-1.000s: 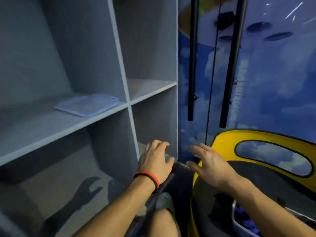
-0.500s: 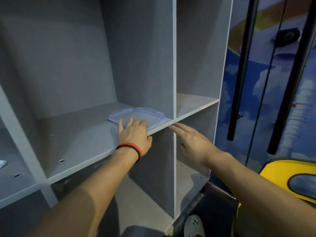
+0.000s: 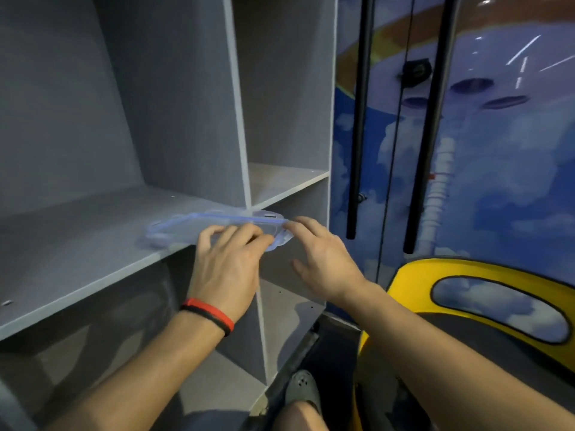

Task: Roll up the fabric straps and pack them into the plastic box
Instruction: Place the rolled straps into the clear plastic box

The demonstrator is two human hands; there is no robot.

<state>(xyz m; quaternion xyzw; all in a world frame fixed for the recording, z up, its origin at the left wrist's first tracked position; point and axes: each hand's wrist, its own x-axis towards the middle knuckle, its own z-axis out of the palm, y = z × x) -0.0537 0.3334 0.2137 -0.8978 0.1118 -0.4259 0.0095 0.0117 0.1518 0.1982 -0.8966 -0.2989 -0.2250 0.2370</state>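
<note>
A clear plastic lid [image 3: 183, 226] with a blue seal lies tilted at the front edge of the grey shelf [image 3: 77, 287], its right end sticking out past the upright divider. My left hand [image 3: 227, 269], with a red and black wristband, holds the lid's near edge with curled fingers. My right hand [image 3: 323, 259] touches the lid's right end with straight fingers, thumb spread below. No fabric straps or plastic box are in view.
The grey shelving unit has an upright divider [image 3: 239, 119] and lower compartments. Two black vertical bars [image 3: 357, 135] hang before a blue cloud-pattern wall. A yellow and black curved object [image 3: 497, 275] stands at the right. My shoe [image 3: 303, 387] is below.
The lid has slid forward and right to the shelf's front edge. My left hand went from lying flat on it to holding its edge. My right hand came up to its right end.
</note>
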